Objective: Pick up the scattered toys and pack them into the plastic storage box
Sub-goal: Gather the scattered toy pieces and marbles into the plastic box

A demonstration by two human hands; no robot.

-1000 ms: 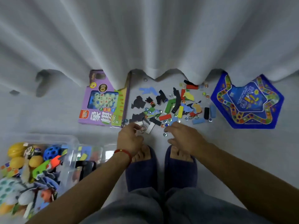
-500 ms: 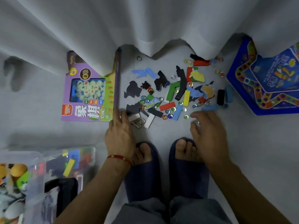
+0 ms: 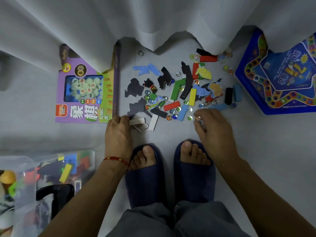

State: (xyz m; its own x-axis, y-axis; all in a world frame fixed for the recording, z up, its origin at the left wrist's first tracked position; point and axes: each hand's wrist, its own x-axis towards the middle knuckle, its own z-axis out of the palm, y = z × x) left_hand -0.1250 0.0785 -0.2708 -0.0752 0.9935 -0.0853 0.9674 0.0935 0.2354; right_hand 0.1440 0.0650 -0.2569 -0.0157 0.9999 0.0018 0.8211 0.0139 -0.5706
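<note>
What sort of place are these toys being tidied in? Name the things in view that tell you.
Probably a room at home: a long pale curtain hangs to the grey floor, boxed games such as the purple chess box lie about, and the person wears slippers.

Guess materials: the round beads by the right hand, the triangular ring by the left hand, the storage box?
Beads: likely glass marbles; glossy, translucent, bright highlights.
Triangular ring: likely metal wire; thin, silvery, shiny.
Storage box: clear plastic; toys show hazily through its wall.
Right hand is at the marbles, left hand beside the ring.

Scattered toy pieces [image 3: 181, 93] lie at centre; game box [image 3: 89, 93] at nine o'clock, star board [image 3: 280, 79] at three, storage box [image 3: 42, 182] at seven.
</note>
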